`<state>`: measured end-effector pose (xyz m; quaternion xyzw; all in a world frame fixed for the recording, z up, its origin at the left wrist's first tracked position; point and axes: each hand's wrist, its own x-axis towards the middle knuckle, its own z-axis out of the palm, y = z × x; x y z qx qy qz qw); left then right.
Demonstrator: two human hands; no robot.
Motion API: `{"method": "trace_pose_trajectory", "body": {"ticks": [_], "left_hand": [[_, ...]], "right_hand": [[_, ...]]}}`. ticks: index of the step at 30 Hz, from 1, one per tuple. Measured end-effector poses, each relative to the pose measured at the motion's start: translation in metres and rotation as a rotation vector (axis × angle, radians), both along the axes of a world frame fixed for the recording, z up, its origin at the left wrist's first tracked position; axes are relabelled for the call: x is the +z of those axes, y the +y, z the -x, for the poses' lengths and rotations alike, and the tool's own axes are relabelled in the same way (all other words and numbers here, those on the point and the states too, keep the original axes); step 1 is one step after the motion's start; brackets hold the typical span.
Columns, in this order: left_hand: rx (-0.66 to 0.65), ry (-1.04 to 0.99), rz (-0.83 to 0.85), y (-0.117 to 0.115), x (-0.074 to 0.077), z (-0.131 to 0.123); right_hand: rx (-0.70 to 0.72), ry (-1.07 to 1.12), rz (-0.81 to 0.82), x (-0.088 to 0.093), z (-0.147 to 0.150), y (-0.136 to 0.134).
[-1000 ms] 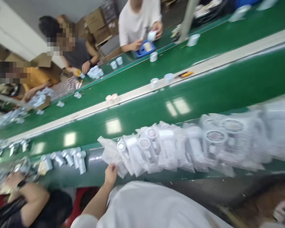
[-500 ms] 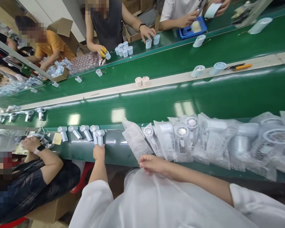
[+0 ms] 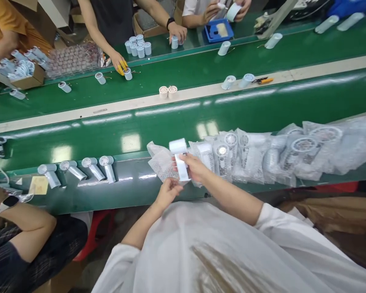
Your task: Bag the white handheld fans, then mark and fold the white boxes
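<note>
A white handheld fan [image 3: 182,169] with a cylindrical head is held upright in my right hand [image 3: 192,166], fingers wrapped around its handle. Just below the handle's lower end is my left hand [image 3: 170,192], its fingers pinched together; whether anything thin is between them I cannot make out. Behind the held fan and to its left lies a clear bubble-wrap bag [image 3: 160,160], partly hidden by my hands. To the right, several fans in bubble bags [image 3: 250,156] lie in an overlapping row. Unwrapped fans [image 3: 91,167] lie along the bench to the left.
A green conveyor belt [image 3: 171,116] runs beyond the bench, with a pale divider [image 3: 195,88] carrying white cylinders [image 3: 167,92] and orange-handled pliers [image 3: 264,80]. Co-workers handle white housings across the belt. At the left is a co-worker's forearm [image 3: 27,215] near a yellow paper [image 3: 39,185].
A fan has left the row on the left, where my left hand gripped it, and is now in my right hand. My hands have come together, and the view has shifted right.
</note>
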<state>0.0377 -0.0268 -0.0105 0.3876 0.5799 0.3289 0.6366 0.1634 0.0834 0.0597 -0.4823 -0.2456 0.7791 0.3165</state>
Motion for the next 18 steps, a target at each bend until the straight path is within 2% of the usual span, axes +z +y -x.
{"method": "trace_pose_trajectory", "body": {"ticks": [3, 5, 7, 9, 12, 14, 18], "left_hand": [[-0.162, 0.42, -0.062, 0.006, -0.028, -0.001], [-0.177, 0.495, -0.06, 0.008, -0.039, 0.002], [-0.148, 0.473, -0.048, 0.01, -0.04, 0.007], [-0.106, 0.438, -0.045, 0.01, -0.033, 0.013], [-0.045, 0.352, -0.072, 0.009, -0.014, 0.021], [0.007, 0.253, -0.082, 0.006, 0.0, 0.026], [0.23, -0.046, -0.03, -0.003, 0.023, 0.033]], "right_hand": [[0.109, -0.041, -0.065, 0.026, -0.047, 0.001], [0.214, -0.041, -0.067, 0.041, -0.073, -0.006], [0.275, -0.004, -0.008, 0.047, -0.088, -0.019], [0.339, 0.057, 0.124, 0.043, -0.09, -0.035], [0.459, 0.108, 0.298, 0.024, -0.077, -0.054], [0.5, 0.09, 0.332, 0.01, -0.064, -0.061], [0.545, 0.073, 0.306, -0.003, -0.046, -0.06]]}}
